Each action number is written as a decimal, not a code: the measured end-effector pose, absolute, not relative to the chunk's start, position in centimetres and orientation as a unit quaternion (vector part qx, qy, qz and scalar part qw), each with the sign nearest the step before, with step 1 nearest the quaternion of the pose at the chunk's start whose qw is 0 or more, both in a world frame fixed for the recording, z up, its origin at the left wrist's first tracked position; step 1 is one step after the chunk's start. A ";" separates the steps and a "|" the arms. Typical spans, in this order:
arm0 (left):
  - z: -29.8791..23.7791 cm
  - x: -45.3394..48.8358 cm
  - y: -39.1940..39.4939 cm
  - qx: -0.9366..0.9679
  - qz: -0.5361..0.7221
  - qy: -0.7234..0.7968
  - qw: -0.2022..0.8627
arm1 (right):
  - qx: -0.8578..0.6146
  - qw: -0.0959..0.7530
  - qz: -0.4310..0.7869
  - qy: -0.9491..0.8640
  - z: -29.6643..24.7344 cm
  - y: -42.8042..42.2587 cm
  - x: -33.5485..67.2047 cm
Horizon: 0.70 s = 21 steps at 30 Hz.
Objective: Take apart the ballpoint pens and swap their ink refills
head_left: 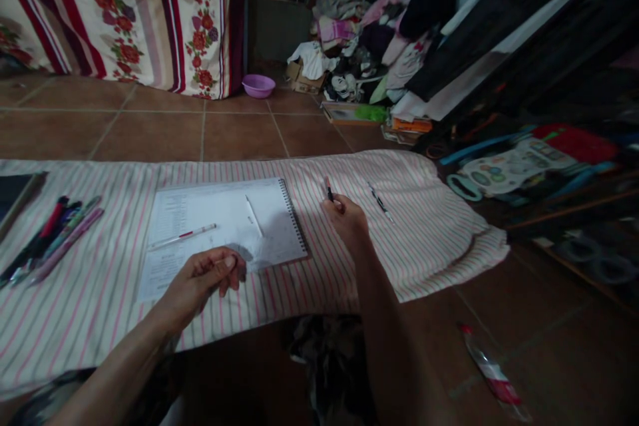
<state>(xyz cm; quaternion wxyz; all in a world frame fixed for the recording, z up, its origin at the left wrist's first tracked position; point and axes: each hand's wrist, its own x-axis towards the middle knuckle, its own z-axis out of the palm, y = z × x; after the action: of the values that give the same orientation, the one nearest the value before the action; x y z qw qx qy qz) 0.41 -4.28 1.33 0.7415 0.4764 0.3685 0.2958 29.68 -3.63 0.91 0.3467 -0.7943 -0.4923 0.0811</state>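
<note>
My right hand point(348, 218) pinches a short dark pen point(329, 190) with a pinkish end pointing away from me, just right of the spiral notebook. Part of this pen is hidden by my fingers. My left hand point(212, 269) hovers over the near edge of the notebook point(229, 203), thumb pressed against curled fingers; anything between them cannot be made out. On the notebook's pages lie a slim white pen point(254, 215) and a white pen with a red band point(184, 237). To the right of my right hand, a black and silver pen point(381, 203) rests on the striped cloth.
The striped cloth point(339, 279) covers a low table. Several pens point(62, 239) lie bunched at left beside a dark flat object point(17, 200). A plastic bottle point(492, 369) lies on the tiled floor at right. Beyond are a purple basin point(258, 85) and piled clothes point(379, 26).
</note>
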 end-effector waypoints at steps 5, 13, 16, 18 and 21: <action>1.5 0.4 -4.3 0.480 0.293 0.368 0.741 | -0.858 0.274 0.013 -0.435 0.0 -4.0 31.3; 1.4 0.3 -4.2 0.488 0.282 0.365 0.741 | -0.867 0.233 -0.012 -0.440 -0.7 -4.4 31.8; 1.3 0.2 -4.2 0.494 0.276 0.362 0.741 | -0.868 0.221 -0.021 -0.444 -1.3 -4.2 32.1; 1.3 0.2 -4.2 0.497 0.275 0.361 0.740 | -0.861 0.221 -0.034 -0.456 -1.6 -4.0 32.0; 1.2 0.1 -4.3 0.500 0.275 0.357 0.740 | -0.868 0.215 -0.039 -0.446 -1.7 -3.8 31.7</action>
<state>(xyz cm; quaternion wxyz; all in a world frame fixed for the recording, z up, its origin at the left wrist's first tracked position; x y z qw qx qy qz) 0.10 -4.28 1.21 0.7395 0.5003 0.3566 0.2750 31.69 -3.76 -1.69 0.2153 -0.8677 -0.4463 -0.0390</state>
